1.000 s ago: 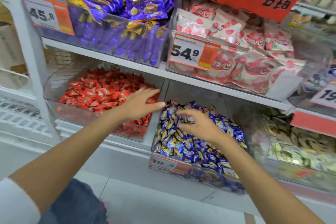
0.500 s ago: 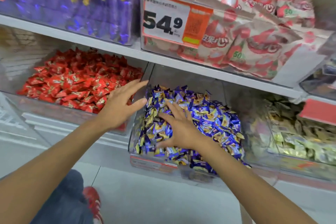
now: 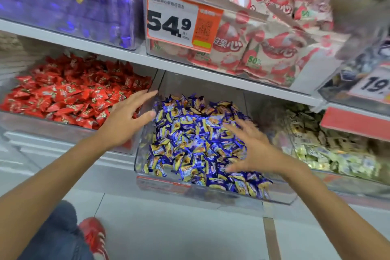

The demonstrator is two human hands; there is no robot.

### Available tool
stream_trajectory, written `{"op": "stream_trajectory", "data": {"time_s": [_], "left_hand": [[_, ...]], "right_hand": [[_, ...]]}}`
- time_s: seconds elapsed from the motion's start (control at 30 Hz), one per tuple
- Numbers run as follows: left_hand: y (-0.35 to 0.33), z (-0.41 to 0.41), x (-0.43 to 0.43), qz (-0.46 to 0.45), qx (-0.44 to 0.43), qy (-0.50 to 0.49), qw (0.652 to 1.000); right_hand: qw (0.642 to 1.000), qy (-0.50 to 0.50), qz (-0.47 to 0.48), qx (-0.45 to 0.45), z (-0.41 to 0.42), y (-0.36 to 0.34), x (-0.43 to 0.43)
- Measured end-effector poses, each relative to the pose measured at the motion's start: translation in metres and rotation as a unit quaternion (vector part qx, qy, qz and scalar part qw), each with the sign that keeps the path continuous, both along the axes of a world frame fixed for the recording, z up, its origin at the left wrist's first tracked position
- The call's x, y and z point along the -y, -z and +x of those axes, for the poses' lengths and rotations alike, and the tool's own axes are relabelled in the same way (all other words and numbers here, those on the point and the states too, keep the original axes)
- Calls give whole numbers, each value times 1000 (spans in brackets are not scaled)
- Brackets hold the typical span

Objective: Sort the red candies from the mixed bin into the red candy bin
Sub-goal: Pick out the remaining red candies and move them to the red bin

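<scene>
A clear bin (image 3: 145, 183) on the lower shelf holds a heap of blue-and-yellow wrapped candies (image 3: 190, 137); I see no red candy in it. To its left a clear bin (image 3: 42, 126) is full of red wrapped candies (image 3: 69, 93). My left hand (image 3: 128, 118) hovers open over the wall between the two bins, fingers spread, holding nothing. My right hand (image 3: 251, 150) lies flat with fingers apart on the right side of the blue heap; it is blurred.
A shelf board (image 3: 190, 67) runs just above the bins. Above it stand a bin of pink strawberry bags (image 3: 263, 46) with a 54.9 price tag (image 3: 179, 21) and a bin of purple packets (image 3: 69, 6). Pale green candies (image 3: 337, 154) fill the right bin. Tiled floor and my red shoe (image 3: 95, 236) lie below.
My right hand has slid from the left-middle of the blue heap to its right side. My left hand stays by the bin wall. The camera has moved closer.
</scene>
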State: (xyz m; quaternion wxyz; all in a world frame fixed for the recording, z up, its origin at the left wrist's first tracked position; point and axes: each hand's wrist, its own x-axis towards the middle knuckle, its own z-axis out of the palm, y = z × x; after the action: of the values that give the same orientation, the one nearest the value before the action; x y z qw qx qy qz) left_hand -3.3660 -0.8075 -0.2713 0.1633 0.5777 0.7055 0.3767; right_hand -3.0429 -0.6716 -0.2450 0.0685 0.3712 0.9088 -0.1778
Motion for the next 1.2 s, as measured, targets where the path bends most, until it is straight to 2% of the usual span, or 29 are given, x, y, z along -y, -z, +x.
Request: {"op": "stream_trajectory", "data": {"time_s": [0.1, 0.17, 0.3, 0.37, 0.43, 0.53, 0.63, 0.73, 0.93, 1.03, 1.2], "left_hand": [[0, 0, 0, 1, 0, 3, 1000], [0, 0, -1, -2, -1, 9, 1000], [-1, -1, -2, -5, -10, 8, 1000], [-3, -1, -1, 5, -4, 15, 1000], [-4, 0, 1, 9, 3, 23, 1000], [-5, -1, 0, -2, 4, 15, 1000], [-4, 2, -1, -9, 20, 10, 1000], [-8, 10, -1, 4, 30, 5, 1000], [-12, 16, 3, -5, 4, -11, 1000], [-11, 15, 3, -13, -7, -5, 1000], [-10, 8, 2, -22, -30, 0, 999]], "right_hand": [[992, -20, -20, 124, 18, 24, 12], [991, -20, -1, 132, 10, 38, 16], [995, 10, 73, 63, -39, 53, 17], [997, 53, 59, 8, -60, 50, 11], [992, 91, 32, -86, -68, 40, 1], [978, 107, 20, -178, -44, 24, -17], [975, 131, 23, -179, -3, 11, -27], [968, 176, -21, -176, 21, 4, -31], [946, 256, -110, -166, -31, 7, -34], [958, 216, -129, -137, -71, 19, -29], [985, 33, -124, -117, -106, 14, 11]]}}
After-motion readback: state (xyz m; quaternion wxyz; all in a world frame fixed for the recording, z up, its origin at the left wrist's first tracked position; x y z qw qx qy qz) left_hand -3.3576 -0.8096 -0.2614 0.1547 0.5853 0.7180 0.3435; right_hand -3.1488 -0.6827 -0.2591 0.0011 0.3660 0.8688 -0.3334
